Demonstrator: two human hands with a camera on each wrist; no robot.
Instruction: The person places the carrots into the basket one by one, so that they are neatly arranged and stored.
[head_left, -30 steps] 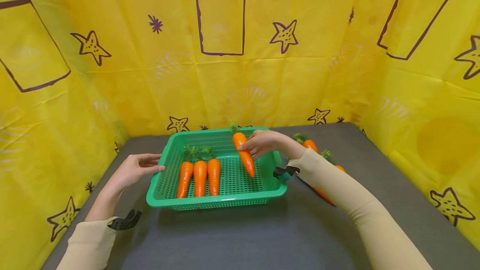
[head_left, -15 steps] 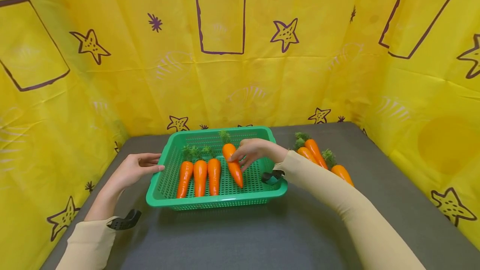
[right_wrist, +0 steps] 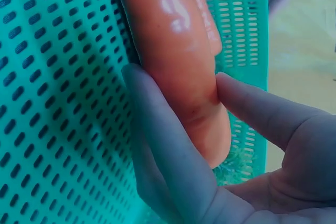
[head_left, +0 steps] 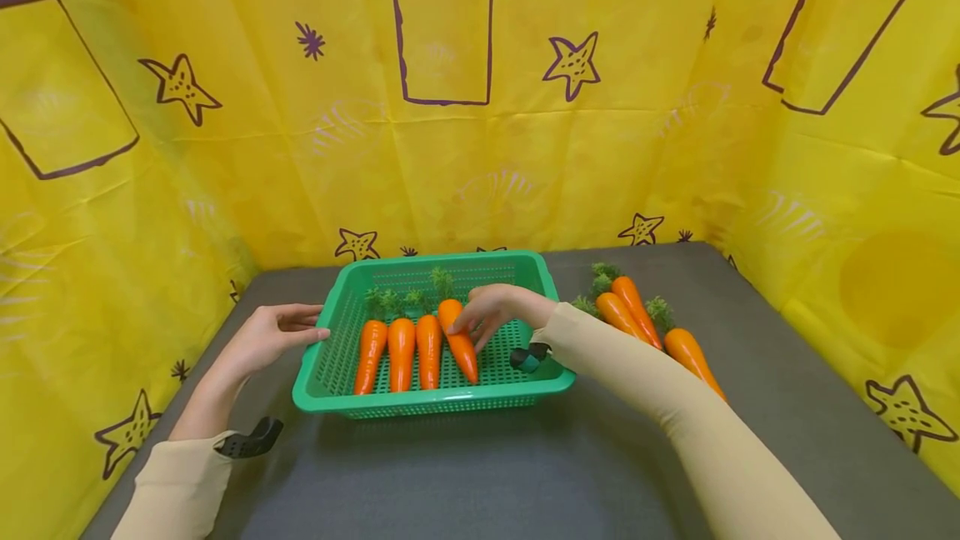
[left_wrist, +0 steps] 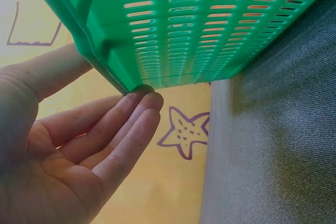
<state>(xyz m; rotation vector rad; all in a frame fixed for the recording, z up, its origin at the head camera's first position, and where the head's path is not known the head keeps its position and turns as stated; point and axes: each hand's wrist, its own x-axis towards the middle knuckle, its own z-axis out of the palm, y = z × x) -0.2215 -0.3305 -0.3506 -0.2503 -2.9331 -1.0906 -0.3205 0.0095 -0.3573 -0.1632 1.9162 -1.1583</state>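
A green slotted basket (head_left: 435,403) stands mid-table. Three orange carrots (head_left: 401,353) lie side by side in its left half. My right hand (head_left: 480,317) pinches a fourth carrot (head_left: 461,348) between thumb and fingers, low in the basket, just right of the three, tip toward me. The right wrist view shows that carrot (right_wrist: 168,19) against the basket floor (right_wrist: 52,77), with my right hand (right_wrist: 176,77) on both sides of it. My left hand (head_left: 273,333) rests with straight fingers against the basket's left rim. In the left wrist view the left hand (left_wrist: 121,116) touches the basket's corner (left_wrist: 210,30).
Three more carrots (head_left: 633,307) with green tops lie on the grey table (head_left: 480,473) right of the basket, partly behind my right sleeve. Yellow star-patterned sheets wall in the table at the back and on both sides.
My right hand has carried the carrot left and down, from near the basket's right side to beside the three lying carrots. The left hand has stayed at the rim.
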